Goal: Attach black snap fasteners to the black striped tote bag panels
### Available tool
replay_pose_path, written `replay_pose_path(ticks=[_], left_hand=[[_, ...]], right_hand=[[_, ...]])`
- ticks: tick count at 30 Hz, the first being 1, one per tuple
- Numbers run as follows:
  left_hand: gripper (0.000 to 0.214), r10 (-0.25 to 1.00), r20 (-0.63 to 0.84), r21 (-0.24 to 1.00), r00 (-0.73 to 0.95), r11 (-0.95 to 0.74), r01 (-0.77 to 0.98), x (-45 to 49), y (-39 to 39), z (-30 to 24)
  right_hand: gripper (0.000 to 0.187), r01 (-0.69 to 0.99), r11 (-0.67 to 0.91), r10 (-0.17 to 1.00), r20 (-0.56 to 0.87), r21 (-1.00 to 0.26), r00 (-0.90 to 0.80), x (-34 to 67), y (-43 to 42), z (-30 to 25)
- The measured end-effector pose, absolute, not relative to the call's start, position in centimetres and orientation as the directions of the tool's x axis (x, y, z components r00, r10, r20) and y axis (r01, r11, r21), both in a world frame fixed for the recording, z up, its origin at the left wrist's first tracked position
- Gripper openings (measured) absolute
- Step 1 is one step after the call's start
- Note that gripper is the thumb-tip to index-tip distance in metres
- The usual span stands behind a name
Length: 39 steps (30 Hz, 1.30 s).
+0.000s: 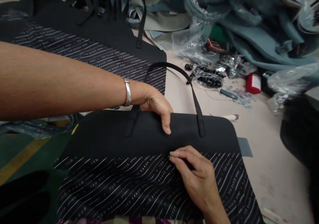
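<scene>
A black bag panel (107, 124) with a strap handle (195, 98) lies across the table's near edge; its lower part is printed with slanted white lines and lettering. My left hand (158, 106) grips the panel's top edge between the handle ends, thumb on the front and fingers hidden behind. Below it, my right hand (196, 174) pinches thumb and forefinger together at the seam between plain and printed fabric. Whatever sits between those fingertips is too small to make out.
More black printed panels (104, 35) with handles lie at the back left. Plastic bags of small black parts (208, 76), a red container (253, 83) and a grey-blue tool (228, 94) sit right of centre. Grey-blue material (271, 41) is heaped behind them.
</scene>
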State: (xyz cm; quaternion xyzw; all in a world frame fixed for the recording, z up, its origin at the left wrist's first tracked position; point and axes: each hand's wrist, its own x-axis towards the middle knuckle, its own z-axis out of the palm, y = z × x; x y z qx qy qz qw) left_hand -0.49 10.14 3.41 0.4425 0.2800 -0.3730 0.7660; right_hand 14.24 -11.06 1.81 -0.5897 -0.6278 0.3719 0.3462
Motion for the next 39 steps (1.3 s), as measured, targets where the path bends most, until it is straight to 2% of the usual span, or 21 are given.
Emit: replay_pose_path(ticks=[4, 10, 17, 23, 26, 32, 36, 39], left_hand=[[0.023, -0.297, -0.784, 0.431, 0.545, 0.371, 0.822, -0.4, 10.1, 2.9], [0.02, -0.272, -0.759, 0.485, 0.592, 0.37, 0.792, -0.5, 10.2, 2.6], [0.028, -0.329, -0.711, 0.528, 0.621, 0.332, 0.781, -0.7, 10.4, 2.4], [0.021, -0.324, -0.718, 0.516, 0.616, 0.346, 0.784, -0.6, 10.2, 2.4], [0.02, -0.323, -0.708, 0.532, 0.628, 0.341, 0.775, -0.6, 10.2, 2.4], [0.018, -0.321, -0.686, 0.552, 0.654, 0.357, 0.754, -0.8, 10.2, 1.8], [0.019, -0.267, -0.712, 0.558, 0.649, 0.345, 0.755, -0.8, 9.8, 1.7], [0.021, -0.211, -0.726, 0.614, 0.654, 0.229, 0.755, -0.5, 9.9, 3.5]], right_hand=[[0.012, 0.508, 0.043, 0.997, 0.004, -0.86, -0.077, 14.0, -10.9, 2.0], [0.011, 0.526, 0.035, 0.995, -0.018, -0.85, -0.096, 14.0, -10.9, 1.9], [0.012, 0.575, 0.043, 0.996, -0.011, -0.817, -0.09, 13.8, -11.0, 1.7], [0.01, 0.622, 0.082, 0.996, 0.041, -0.778, -0.081, 13.5, -10.9, 1.6], [0.004, 0.684, 0.051, 0.999, 0.028, -0.728, -0.044, 13.4, -10.8, 1.7], [0.02, 0.784, -0.034, 0.998, 0.013, -0.619, 0.053, 12.9, -9.9, 1.8], [0.021, 0.749, -0.077, 0.997, -0.028, -0.658, 0.078, 12.7, -9.8, 1.7], [0.014, 0.641, -0.101, 0.995, -0.089, -0.761, 0.051, 13.2, -10.1, 1.7]])
